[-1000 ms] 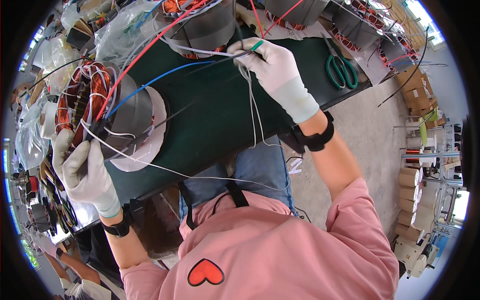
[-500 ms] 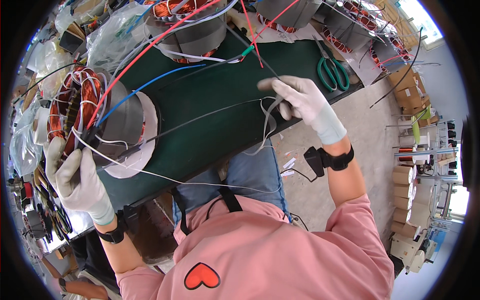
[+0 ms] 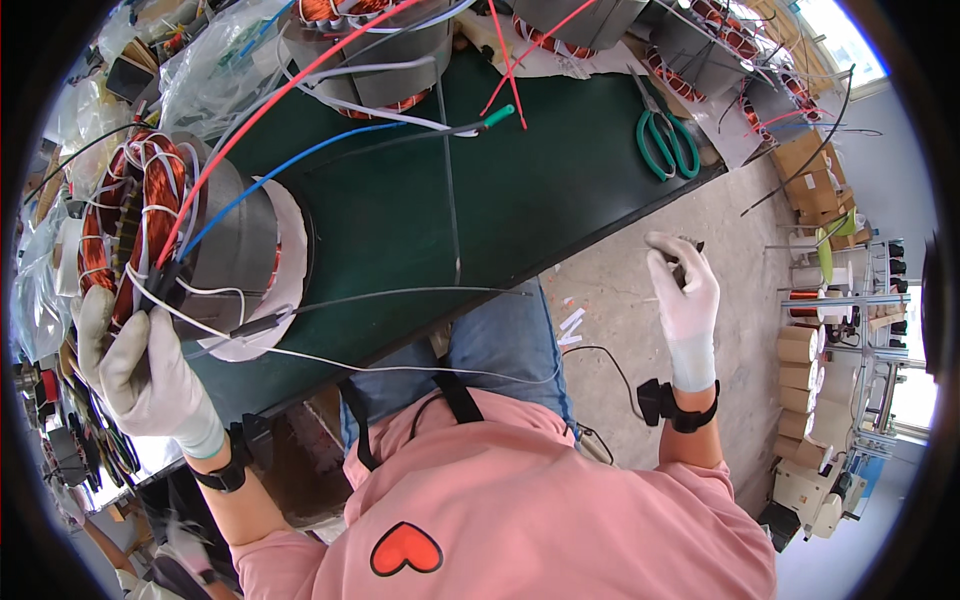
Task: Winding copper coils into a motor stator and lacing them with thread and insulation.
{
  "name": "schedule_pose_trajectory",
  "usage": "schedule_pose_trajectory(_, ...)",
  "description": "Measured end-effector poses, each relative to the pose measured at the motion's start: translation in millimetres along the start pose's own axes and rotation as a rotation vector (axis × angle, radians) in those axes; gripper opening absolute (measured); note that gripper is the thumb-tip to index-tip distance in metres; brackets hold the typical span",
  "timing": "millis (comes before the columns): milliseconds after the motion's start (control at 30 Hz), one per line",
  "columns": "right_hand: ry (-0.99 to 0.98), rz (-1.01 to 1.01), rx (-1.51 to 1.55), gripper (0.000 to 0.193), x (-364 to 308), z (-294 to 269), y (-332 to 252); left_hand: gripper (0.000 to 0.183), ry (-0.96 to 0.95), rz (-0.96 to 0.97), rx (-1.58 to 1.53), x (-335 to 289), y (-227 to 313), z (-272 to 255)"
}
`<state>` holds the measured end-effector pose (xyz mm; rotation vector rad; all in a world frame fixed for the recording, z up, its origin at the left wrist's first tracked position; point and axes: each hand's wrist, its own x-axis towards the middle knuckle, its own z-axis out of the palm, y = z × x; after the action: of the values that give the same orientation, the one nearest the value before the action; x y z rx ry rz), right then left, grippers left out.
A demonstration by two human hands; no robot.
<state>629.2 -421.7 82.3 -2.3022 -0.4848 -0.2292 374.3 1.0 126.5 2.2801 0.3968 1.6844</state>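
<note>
At the left of the table stands a motor stator, a grey metal cylinder (image 3: 235, 235) with copper windings (image 3: 165, 195) tied with white cord. My left hand (image 3: 150, 385), in a white glove, is closed on the lower end of the winding, where the leads come out; its fingertips are partly hidden. Red (image 3: 240, 155) and blue (image 3: 262, 180) leads rise from there. A white cord (image 3: 400, 363) runs from the winding across my lap. My gloved right hand (image 3: 685, 290) is over the floor beyond the table edge, fingers pinched together; what they hold is too small to make out.
Green-handled scissors (image 3: 665, 145) lie at the table's right end. More stators (image 3: 375, 55) stand along the back, with loose leads above the green tabletop (image 3: 380, 220). Plastic bags (image 3: 215, 85) crowd the far left. Boxes (image 3: 815, 190) and shelving stand at the right.
My right hand has swung right and toward me, off the table. The pale flat loop beside it no longer shows there. The thin dark lead now lies lower. My left hand stays at the winding.
</note>
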Motion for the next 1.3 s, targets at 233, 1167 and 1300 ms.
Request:
schedule_pose_trajectory(233,-0.442,-0.221,0.148,0.018,-34.2,11.6,-74.6,0.017,-0.067,0.057,0.103,7.2,21.0,1.3)
schedule_pose_trajectory(1167,-0.144,-0.955,0.746,0.020,42.3,171.5,-257.6,0.027,-0.012,0.013,0.005,18.9,31.7,8.1)
schedule_pose_trajectory(1300,-0.103,-1.010,0.713,0.021,47.7,174.6,-260.6,0.029,-0.041,-0.011,-0.006,21.2,31.0,6.0)
